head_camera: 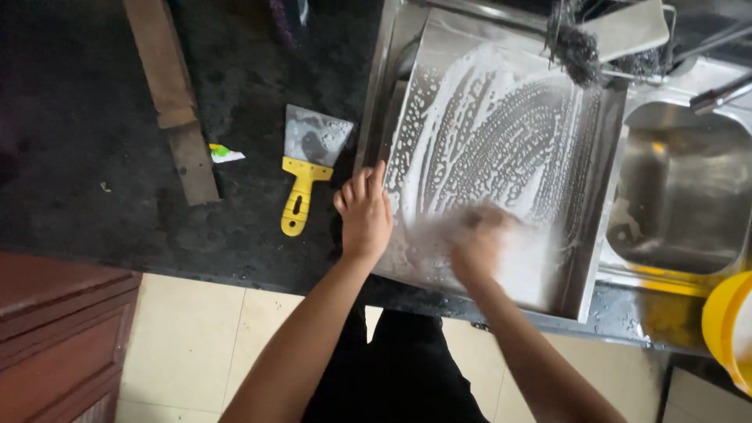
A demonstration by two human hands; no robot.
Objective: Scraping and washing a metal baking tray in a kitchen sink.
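- Your left hand [364, 213] rests on the left rim of the steel tray [501, 102], fingers [368, 182] loosely curled over the edge and holding it; they are not spread flat.
- Your right hand [478, 244] is on the soapy face of the tray near its lower edge. It is blurred, so you cannot tell whether its fingers are curled around anything or lie open.
- The tray lies tilted over the left part of the sink [689, 196], its face streaked with white foam in curved bands.
- A steel wool pad [573, 48] sits at the tray's top right corner, just beside a pale flat board [627, 27].
- On the dark surface [78, 117] to the left of the tray lies 1 scraper [309, 160] with a yellow handle and a wide metal blade, near your left hand but not touching it.
- Further left lies a long wooden strip [174, 102], with a small scrap of wrapper [225, 153] just beside it.
- A yellow bucket [728, 325] shows at the right edge.
- Below the surface you see a pale tiled floor [188, 337] and a reddish wooden cabinet [59, 337].
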